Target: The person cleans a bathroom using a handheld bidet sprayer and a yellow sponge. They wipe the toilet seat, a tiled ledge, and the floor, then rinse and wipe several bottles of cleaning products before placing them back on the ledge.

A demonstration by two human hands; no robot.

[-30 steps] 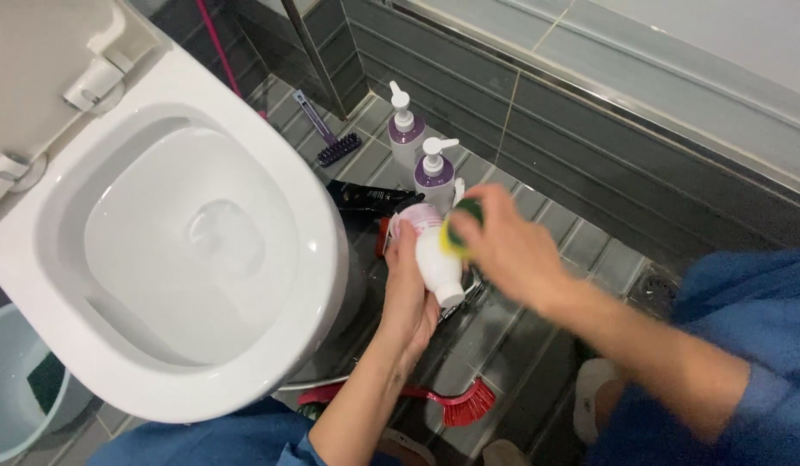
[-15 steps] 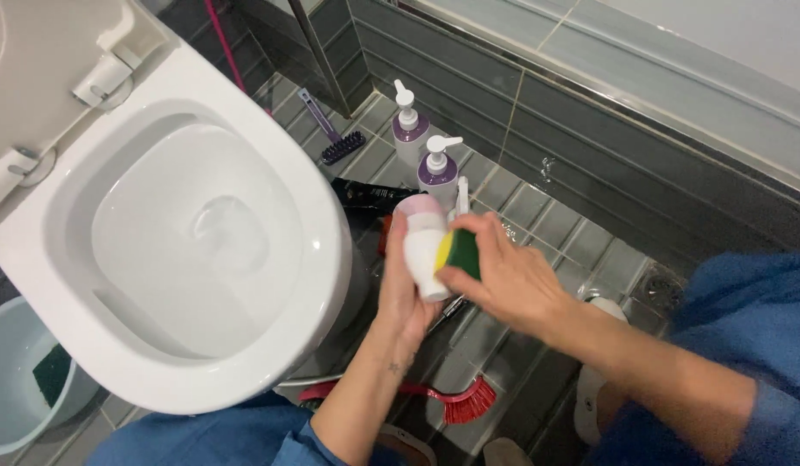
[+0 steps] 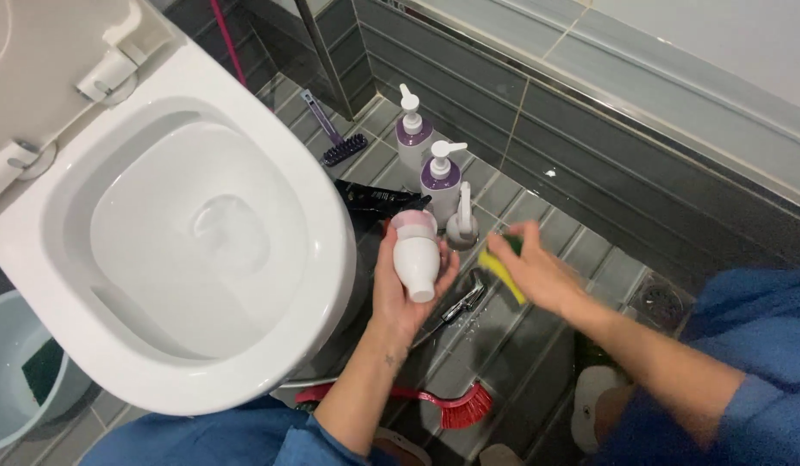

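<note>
Your left hand [image 3: 398, 289] was wrapped round a small white bottle [image 3: 414, 259] w/ a pink base, held upside-down over the tiled floor [image 3: 538, 336], cap end pointing toward you, just right of the toilet bowl's [image 3: 201, 250] front rim. Fingers curled tight on the bottle's body, thumb on the near side.

Your right hand [image 3: 531, 269] was pinching a yellow-and-green sponge [image 3: 502, 271] between thumb and fingers, a bit blurred. Sponge sat just right of the bottle, not touching it.

Behind the bottle, toward the wall: two purple-topped pump bottles [image 3: 438, 177] standing upright side by side on the floor, plus a smaller grey pump dispenser [image 3: 462, 226] just in front of them. A black tube [image 3: 374, 198] lay on the floor next to the toilet.

Under your hands a chrome spray nozzle [image 3: 459, 304] lay on the tiles. Nearer you, a red brush [image 3: 456, 404] lay flat on the floor. A purple brush [image 3: 331, 138] lay far back by the wall corner. At bottom left edge, a pale blue bucket [image 3: 7, 345] w/ a dark sponge inside.
</note>
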